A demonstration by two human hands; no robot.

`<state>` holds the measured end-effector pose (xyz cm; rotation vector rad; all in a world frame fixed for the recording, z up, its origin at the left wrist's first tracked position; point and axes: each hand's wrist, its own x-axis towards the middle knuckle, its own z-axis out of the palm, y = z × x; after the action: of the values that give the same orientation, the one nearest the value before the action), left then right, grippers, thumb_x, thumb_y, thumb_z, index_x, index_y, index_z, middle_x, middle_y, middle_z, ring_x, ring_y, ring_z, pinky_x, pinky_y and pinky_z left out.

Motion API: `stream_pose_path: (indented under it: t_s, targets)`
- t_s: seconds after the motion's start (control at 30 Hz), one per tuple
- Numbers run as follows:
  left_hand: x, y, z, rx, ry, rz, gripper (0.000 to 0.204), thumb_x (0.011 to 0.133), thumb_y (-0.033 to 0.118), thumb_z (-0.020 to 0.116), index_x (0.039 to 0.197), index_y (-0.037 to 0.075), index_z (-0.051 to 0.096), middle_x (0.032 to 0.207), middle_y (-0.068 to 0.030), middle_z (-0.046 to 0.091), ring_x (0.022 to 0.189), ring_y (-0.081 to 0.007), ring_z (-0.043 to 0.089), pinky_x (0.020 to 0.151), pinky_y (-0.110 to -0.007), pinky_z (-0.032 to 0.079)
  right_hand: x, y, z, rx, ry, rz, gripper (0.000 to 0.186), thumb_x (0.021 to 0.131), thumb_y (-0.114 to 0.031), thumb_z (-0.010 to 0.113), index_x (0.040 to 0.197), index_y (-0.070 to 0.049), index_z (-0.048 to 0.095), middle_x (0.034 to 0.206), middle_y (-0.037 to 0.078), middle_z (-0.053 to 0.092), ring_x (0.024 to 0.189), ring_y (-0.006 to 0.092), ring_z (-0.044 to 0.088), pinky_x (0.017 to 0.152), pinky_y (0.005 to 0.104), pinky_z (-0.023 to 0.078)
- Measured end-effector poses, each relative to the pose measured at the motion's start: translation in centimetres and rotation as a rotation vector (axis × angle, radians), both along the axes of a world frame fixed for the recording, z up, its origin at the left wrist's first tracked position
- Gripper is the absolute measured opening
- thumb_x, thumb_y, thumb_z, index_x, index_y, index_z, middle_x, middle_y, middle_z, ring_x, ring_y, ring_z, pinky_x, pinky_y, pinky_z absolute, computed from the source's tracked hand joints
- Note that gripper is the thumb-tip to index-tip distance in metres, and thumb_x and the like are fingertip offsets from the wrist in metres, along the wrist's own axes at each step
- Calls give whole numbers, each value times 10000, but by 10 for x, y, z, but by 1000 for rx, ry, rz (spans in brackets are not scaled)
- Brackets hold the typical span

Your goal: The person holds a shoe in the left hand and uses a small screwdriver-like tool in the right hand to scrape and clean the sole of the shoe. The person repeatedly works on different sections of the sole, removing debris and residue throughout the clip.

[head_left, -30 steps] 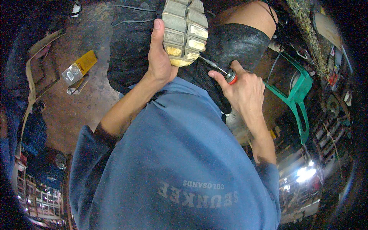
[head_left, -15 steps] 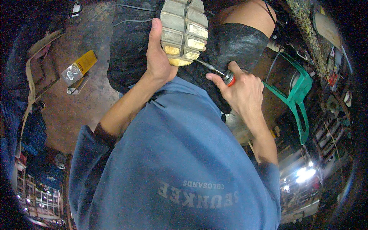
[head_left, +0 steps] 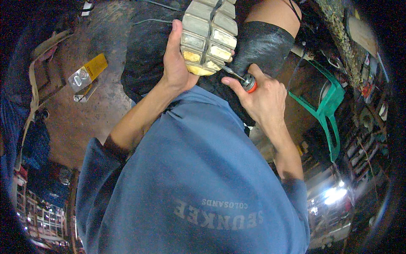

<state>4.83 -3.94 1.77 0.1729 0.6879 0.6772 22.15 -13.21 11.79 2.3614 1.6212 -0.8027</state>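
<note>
Head view: left hand (head_left: pixel 177 70) grips shoe (head_left: pixel 208 36), right hand (head_left: pixel 267 98) grips tool (head_left: pixel 250 83), yellow tin (head_left: pixel 96 66) sits apart, contents hidden.

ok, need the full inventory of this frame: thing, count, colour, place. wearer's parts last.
shoe sole: 1, off-white with yellow end, top centre
slim-shafted tool: 1, metal shaft, red-and-dark handle, tip at sole's lower right edge
thin cords: 2, grey, left of sole
yellow-and-silver object: 1, kind unclear, left floor
floor: brown, left
green frame: 1, right
rough post: 1, mottled, upper right
lamp glare: white, lower right
edge clutter: uncountable, mixed, too dark
shirt: 1, blue, centre
shorts: dark, top
left grip: 1, bare, on sole
right grip: 1, bare, around handle
</note>
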Motion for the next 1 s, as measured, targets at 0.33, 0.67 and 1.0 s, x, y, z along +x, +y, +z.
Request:
stream_pose_path:
  t_s: [0.33, 0.67, 1.0]
  targets:
    - [-3, 0, -10, -30, -105, -7, 867, 1143, 720, 264, 1568, 19, 545, 1398, -196, 725, 1219, -336, 759, 1030, -500, 642, -2, -2, -8, 83, -4, 74, 692, 864, -752, 812, 958, -73, 716, 706, 196, 734, 663, 418, 755, 613, 514, 578]
    - [4, -4, -5, 51, 84, -58, 855, 1131, 743, 300, 1597, 67, 538, 1461, -172, 707, 1284, -337, 730, 1095, -498, 599, -11, 3, 5, 65, 5, 11, 655, 864, -732, 827, 953, -91, 721, 676, 188, 718, 658, 423, 748, 624, 530, 566]
    - [7, -8, 0, 34, 153, -87, 903, 1112, 787, 284, 1592, 68, 546, 1452, -151, 713, 1285, -316, 728, 1090, -472, 597, -8, 7, 1, 25, -19, 21, 673, 867, -746, 814, 968, -85, 733, 673, 206, 717, 678, 435, 756, 618, 529, 569]
